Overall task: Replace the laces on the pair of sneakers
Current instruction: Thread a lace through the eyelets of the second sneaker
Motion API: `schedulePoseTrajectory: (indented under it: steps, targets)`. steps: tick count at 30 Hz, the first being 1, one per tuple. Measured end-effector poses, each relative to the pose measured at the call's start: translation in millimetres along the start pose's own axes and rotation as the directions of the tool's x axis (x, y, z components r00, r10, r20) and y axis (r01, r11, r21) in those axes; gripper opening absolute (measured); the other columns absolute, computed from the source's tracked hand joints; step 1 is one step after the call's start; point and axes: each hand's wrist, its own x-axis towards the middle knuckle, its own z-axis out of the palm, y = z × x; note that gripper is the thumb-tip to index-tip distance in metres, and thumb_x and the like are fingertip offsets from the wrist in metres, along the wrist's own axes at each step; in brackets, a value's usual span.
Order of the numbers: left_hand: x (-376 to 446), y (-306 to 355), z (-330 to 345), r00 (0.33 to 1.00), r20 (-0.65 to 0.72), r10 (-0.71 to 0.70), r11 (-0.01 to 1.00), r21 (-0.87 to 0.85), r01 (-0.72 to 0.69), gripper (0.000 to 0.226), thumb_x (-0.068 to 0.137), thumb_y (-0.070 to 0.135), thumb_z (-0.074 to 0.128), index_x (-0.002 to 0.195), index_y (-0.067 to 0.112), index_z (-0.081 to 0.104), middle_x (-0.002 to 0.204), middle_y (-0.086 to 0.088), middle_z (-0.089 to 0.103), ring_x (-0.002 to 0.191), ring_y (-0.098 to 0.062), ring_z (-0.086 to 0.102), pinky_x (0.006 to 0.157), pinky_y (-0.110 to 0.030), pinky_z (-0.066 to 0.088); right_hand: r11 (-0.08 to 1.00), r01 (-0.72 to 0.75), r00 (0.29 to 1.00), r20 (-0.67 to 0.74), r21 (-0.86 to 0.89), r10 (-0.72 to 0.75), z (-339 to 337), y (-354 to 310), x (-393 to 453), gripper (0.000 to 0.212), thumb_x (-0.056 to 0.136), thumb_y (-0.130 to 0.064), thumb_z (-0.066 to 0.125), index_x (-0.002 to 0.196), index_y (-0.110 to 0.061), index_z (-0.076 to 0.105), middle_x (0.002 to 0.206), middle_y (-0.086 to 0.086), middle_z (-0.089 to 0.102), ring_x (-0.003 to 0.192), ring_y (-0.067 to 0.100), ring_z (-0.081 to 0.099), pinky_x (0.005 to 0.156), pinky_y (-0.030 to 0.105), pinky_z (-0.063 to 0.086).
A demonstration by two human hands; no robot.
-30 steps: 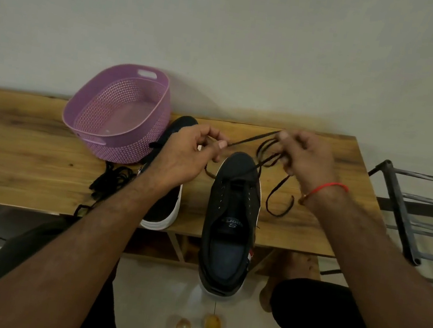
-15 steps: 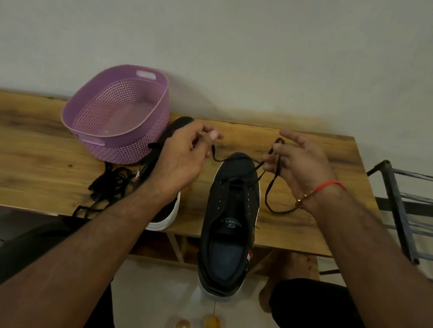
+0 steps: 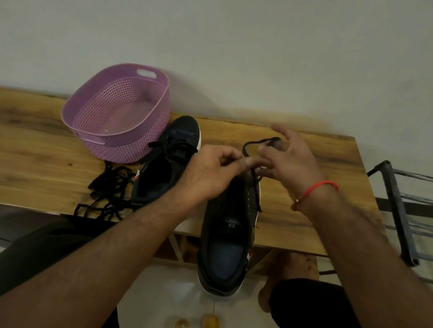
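Pale plaster wall rises behind a wooden worktop (image 3: 15, 163) that spans the view. On it, a black sneaker (image 3: 227, 235) lies lengthwise with its heel hanging past the near edge, its eyelets mostly bare. A black lace (image 3: 251, 143) loops up from its toe end and trails down across the eyelets on its right side. The left hand (image 3: 208, 174) is over the toe, fingers curled, thumb and forefinger pinching the lace. The right hand (image 3: 290, 163) is just beside it, motion-blurred, fingers spread and loosely bent with the far loop of the lace caught among them; whether they truly pinch it I cannot tell. A red thread bracelet (image 3: 317, 189) circles the right wrist.

To the left lies the second sneaker (image 3: 171, 163), black with a white sole, partly laced, touching a lilac perforated basket (image 3: 116, 113). A tangle of loose black laces (image 3: 108, 193) sits by that shoe near the worktop's front edge. A dark metal rack (image 3: 411, 213) stands at the right.
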Motion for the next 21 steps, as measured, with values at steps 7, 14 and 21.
schedulePoseTrajectory:
  steps: [7,14,21]
  targets:
    - [4.3,2.7,-6.6,0.98,-0.089,-0.177,0.949,-0.28,0.146,0.018,0.098,0.028,0.066,0.11,0.018,0.074,0.095,0.004,0.078,0.048,0.0,0.048,0.039,-0.011,0.033,0.811,0.147,0.974,-0.062,-0.566,-0.22,-15.5,15.7,6.7,0.038,0.098,-0.034,0.057,0.134,-0.024,0.051,0.103,-0.004,0.067,0.085,0.014,0.068,0.077,0.03,0.055]
    - [8.7,0.9,-7.9,0.962,0.009,-0.274,0.846,-0.474,0.245,0.025,0.094,0.031,0.07,0.111,0.013,0.073,0.097,0.002,0.076,0.048,-0.004,0.045,0.036,-0.014,0.026,0.852,0.286,0.953,0.227,-0.438,-0.203,-5.2,4.9,0.1,0.022,0.099,-0.04,0.056,0.112,-0.024,0.063,0.094,-0.009,0.069,0.088,0.004,0.064,0.073,0.025,0.052]
    - [18.9,-1.2,-20.9,0.948,-0.076,-0.308,0.758,-0.622,0.197,0.017,0.097,0.03,0.066,0.11,0.019,0.068,0.103,0.004,0.076,0.049,-0.003,0.045,0.033,-0.016,0.024,0.916,0.192,0.908,0.418,-0.352,-0.03,-22.4,2.4,2.4,0.014,0.098,-0.024,0.06,0.103,-0.016,0.069,0.078,-0.001,0.072,0.078,0.015,0.069,0.079,0.034,0.054]
